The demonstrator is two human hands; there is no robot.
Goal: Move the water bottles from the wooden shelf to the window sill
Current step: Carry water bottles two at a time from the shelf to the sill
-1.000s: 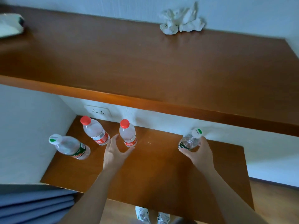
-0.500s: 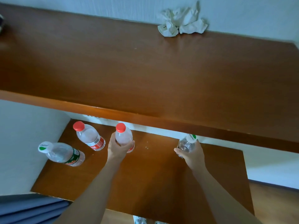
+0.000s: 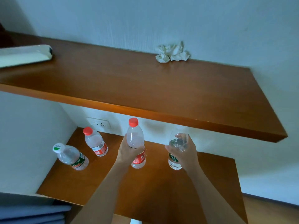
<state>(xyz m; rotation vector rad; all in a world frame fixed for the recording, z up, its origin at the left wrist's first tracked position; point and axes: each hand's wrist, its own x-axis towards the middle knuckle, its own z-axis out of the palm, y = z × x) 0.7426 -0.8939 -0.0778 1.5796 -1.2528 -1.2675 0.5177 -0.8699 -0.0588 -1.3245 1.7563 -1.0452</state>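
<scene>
Head view: the left grip [image 3: 127,152] curls round a red-capped clear plastic water bottle [image 3: 135,139] and the right grip [image 3: 186,152] round a green-labelled clear plastic bottle [image 3: 177,146]. Both are over the lower brown wooden shelf [image 3: 161,191], just beneath the upper wooden shelf [image 3: 145,88] and its overhanging front edge. A second red-capped bottle [image 3: 95,142] and a white-capped bottle [image 3: 71,156] stand towards the left corner.
</scene>
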